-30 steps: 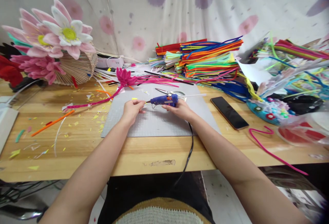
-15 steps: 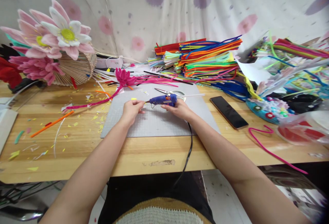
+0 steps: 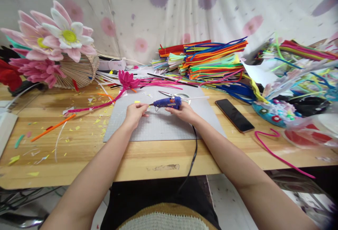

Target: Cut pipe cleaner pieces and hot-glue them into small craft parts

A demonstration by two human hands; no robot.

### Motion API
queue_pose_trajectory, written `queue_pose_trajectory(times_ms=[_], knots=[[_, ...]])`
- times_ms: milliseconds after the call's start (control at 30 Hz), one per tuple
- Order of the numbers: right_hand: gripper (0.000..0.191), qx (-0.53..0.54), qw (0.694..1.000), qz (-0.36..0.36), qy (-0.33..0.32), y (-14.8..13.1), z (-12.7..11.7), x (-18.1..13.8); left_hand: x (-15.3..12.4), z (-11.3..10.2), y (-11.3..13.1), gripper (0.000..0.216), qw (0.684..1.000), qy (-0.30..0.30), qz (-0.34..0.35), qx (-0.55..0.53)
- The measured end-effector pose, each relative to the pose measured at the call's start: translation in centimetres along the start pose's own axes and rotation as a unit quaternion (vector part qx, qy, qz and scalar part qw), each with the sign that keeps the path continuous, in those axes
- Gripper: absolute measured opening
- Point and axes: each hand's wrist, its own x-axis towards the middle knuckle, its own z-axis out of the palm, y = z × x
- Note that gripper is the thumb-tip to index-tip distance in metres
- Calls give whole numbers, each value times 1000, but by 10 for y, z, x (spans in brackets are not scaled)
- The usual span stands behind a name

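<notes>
While the right hand [image 3: 185,113] is holding the glue gun [image 3: 164,102], its nozzle [image 3: 151,104] is pointing at the fingertips [image 3: 145,107] of the left hand [image 3: 135,114], just beside them. Those fingertips are pinching narrowly together, and anything between them is too small to make out.

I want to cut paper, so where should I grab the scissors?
Probably take the scissors by the handle loops, from the right and above: the pointed blades face left, and the blue glue gun partly hides the loops.
</notes>
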Motion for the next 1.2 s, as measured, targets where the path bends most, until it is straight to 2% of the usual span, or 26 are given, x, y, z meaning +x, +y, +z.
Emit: queue_pose_trajectory(times_ms=[833,1200], knots=[[42,-10,1000,11,-12,-1,-1,-1,-2,1,4,19,1000,3,-6,-9],[41,-44,998,22,-44,-5,-6,-2,-2,-1,5,20,999,-2,-12,-33]])
